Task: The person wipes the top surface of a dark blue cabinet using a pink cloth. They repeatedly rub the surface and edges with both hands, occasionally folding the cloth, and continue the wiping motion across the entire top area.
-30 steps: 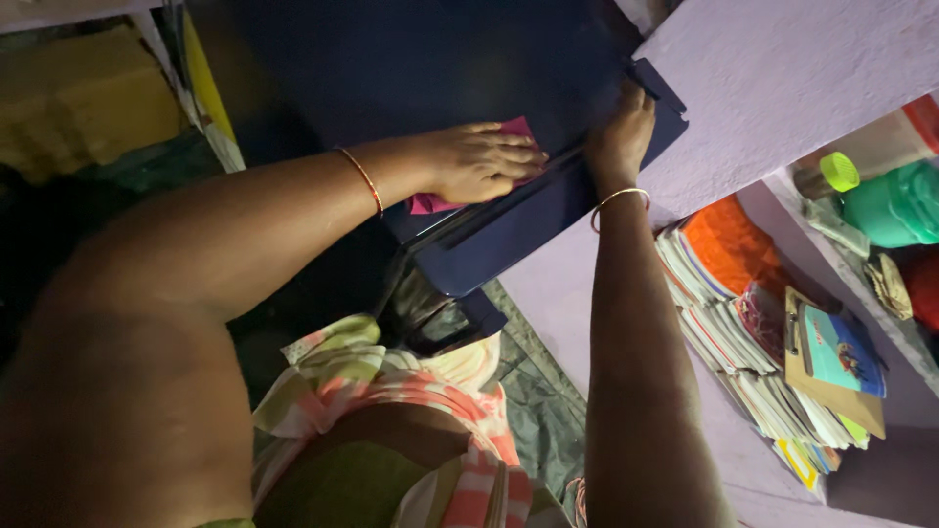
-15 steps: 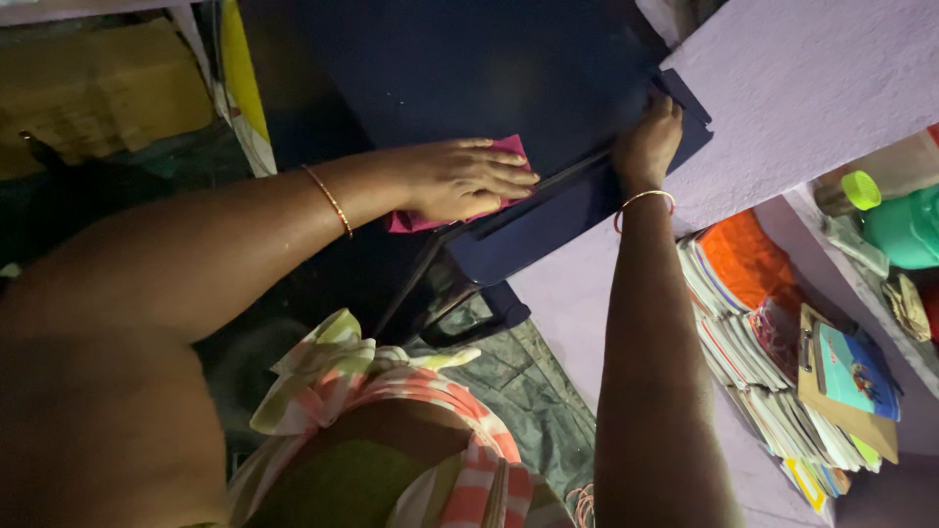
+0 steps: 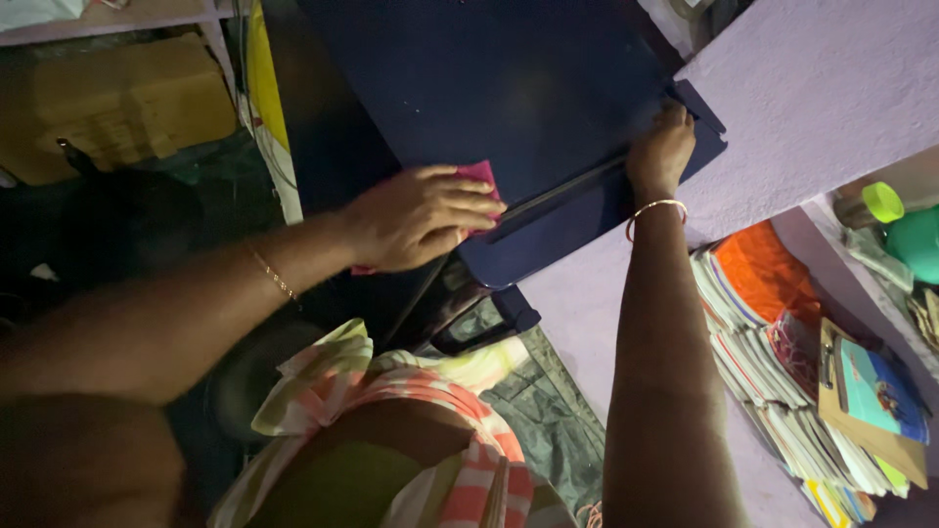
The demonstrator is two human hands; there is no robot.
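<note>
Head view: the left hand (image 3: 421, 217) lies flat, fingers spread, pressing a pink cloth (image 3: 477, 176) onto the dark blue tabletop (image 3: 509, 88) near its front edge. The right hand (image 3: 661, 149) curls closed around the tabletop's corner. Soft and light, the cloth seems easiest pinched anywhere; the palm hides most of it.

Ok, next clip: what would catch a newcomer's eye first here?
Probably the left hand pressing a pink cloth flat on the dark blue table at centre, while the right hand holds the table's far edge by the lilac wall. After that, the colourful stack of books on the shelf at lower right, with a green bottle above it.
</note>
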